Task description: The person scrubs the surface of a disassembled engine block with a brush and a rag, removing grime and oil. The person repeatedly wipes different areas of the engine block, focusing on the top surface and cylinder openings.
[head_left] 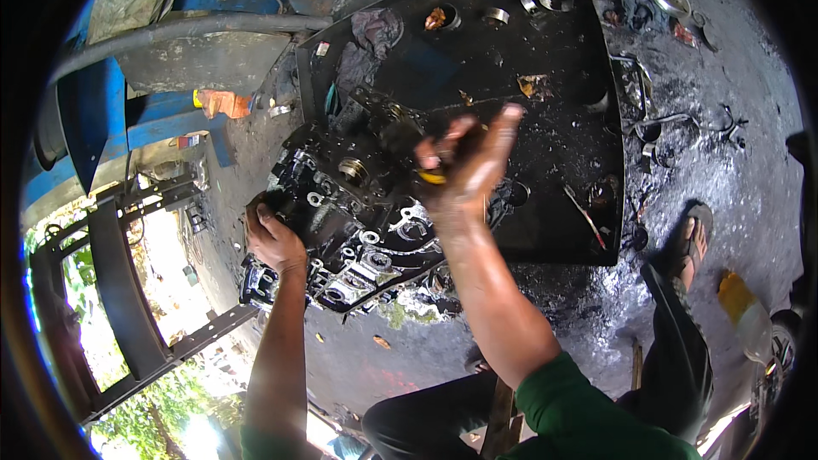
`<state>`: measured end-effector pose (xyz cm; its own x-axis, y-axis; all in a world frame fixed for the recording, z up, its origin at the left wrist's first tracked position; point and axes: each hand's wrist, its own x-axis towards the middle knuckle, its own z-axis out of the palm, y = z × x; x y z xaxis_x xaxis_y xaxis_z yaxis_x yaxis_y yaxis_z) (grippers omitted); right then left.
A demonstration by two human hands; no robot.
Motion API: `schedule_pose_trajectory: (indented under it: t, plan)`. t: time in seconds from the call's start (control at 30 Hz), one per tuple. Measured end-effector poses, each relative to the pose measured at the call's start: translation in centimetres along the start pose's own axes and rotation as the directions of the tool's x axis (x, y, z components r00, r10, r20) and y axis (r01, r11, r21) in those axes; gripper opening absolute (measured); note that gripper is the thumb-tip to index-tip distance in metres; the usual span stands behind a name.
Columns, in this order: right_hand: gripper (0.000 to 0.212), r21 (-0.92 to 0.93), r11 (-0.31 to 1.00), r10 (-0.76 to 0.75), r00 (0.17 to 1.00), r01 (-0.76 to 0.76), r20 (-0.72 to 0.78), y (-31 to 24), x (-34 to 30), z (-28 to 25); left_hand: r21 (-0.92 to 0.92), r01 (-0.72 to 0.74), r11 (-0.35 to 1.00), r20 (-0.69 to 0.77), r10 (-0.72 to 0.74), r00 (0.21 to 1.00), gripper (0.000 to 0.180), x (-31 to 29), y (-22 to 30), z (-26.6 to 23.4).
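Your left hand (274, 241) clamps the engine block's (358, 221) near-left edge; your right hand (464, 166) pinches a small yellow part (433, 176). Greasy fingers could drop it into the block.

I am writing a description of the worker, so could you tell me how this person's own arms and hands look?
Both forearms are bare. The green sleeve ends above the right elbow; a green cuff edge shows on the left arm. The left hand and right hand wear no gloves and are smeared with dark grease.
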<state>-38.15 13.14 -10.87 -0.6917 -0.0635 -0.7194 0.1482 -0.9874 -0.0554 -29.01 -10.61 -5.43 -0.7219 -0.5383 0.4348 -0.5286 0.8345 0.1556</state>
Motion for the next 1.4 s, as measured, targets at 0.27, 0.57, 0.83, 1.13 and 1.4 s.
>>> schedule_pose_trajectory:
  t: [0.27, 0.57, 0.83, 1.13, 1.4]
  plan:
    - [0.072, -0.089, 0.954, 0.291, 0.957, -0.288, 0.021, -5.0, 1.7, 2.2, -0.018, -0.057, 0.998, -0.008, 0.057, 0.998, 0.048, -0.2, -0.9, 0.1]
    - [0.064, -0.488, 0.848, -0.291, 0.951, 0.205, -0.107, 2.8, 6.8, 0.4, 0.005, -0.064, 0.998, -0.028, 0.064, 0.998, 0.050, 0.0, -1.4, 0.4]
    - [0.031, -0.998, -0.049, -0.175, 0.983, 0.049, 0.057, -0.3, 13.3, -11.1, 0.057, -0.079, 0.995, -0.036, 0.081, 0.996, 0.048, -0.2, -1.2, 0.2]
    - [0.039, -0.365, -0.710, 0.292, 0.724, 0.602, 0.626, -0.6, 21.0, -9.1, -0.040, -0.122, 0.992, -0.011, 0.121, 0.993, 0.047, -0.1, -0.7, 0.0]
    - [0.035, 0.221, -0.751, 0.656, 0.663, 0.622, 0.361, -2.7, 21.8, -10.0, -0.032, -0.022, 0.999, -0.002, 0.022, 1.000, 0.044, -0.2, -0.7, 0.2]
